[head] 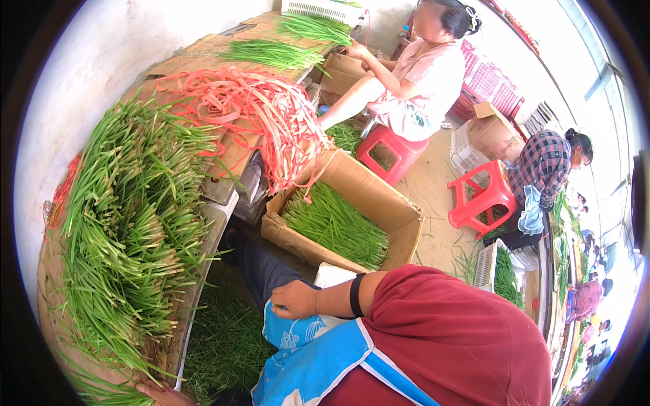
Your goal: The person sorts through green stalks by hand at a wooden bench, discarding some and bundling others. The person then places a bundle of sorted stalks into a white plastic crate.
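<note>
At the bottom edge, my left hand (165, 394) is partly cut off by the frame. Its fingers close over a bundle of garlic chives (109, 388) at the table edge. My right hand (293, 299) rests on my lap, on the blue apron (315, 360), fingers curled; whether anything small is inside them is hidden. A large heap of garlic chives (137, 228), pale cut ends showing, lies on the wooden table (53, 299) before me. Beyond it, a tangle of pink-red ties (254, 111) hangs over the table edge.
A cardboard box (376, 188) of chives stands beside my legs. Loose leaves (223, 340) litter the floor under the table. One co-worker (416, 86) sits on a red plastic stool (388, 157) handling chives; another person (541, 167) bends near a second stool (482, 198) and white crate (485, 266).
</note>
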The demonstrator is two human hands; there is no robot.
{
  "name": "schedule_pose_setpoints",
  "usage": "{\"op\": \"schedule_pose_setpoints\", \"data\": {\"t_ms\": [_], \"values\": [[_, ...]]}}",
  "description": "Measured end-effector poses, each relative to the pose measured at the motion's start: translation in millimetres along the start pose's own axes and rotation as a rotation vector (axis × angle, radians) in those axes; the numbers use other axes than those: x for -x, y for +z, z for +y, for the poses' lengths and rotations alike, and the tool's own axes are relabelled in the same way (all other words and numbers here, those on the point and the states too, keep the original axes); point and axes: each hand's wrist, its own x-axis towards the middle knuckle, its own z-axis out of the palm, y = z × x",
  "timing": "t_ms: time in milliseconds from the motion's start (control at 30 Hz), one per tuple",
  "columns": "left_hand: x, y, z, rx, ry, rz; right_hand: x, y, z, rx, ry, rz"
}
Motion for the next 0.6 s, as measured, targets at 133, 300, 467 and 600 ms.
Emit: {"op": "schedule_pose_setpoints", "data": {"t_ms": [133, 300, 467, 600], "values": [[-3, 4, -2, 0.196, 0.098, 0.027, 0, -1, -1, -0.007, 0.0, 0.004], [-3, 14, -17, -0.044, 0.184, 0.032, -1, -1, -3, -0.009, 0.002, 0.003], [-3, 15, -22, -0.08, 0.215, 0.032, -1, -2, -4, 0.003, 0.006, 0.007], [1, 28, -53, 0.088, 0.094, 0.019, -1, -6, 0, -0.019, 0.038, -0.012]]}}
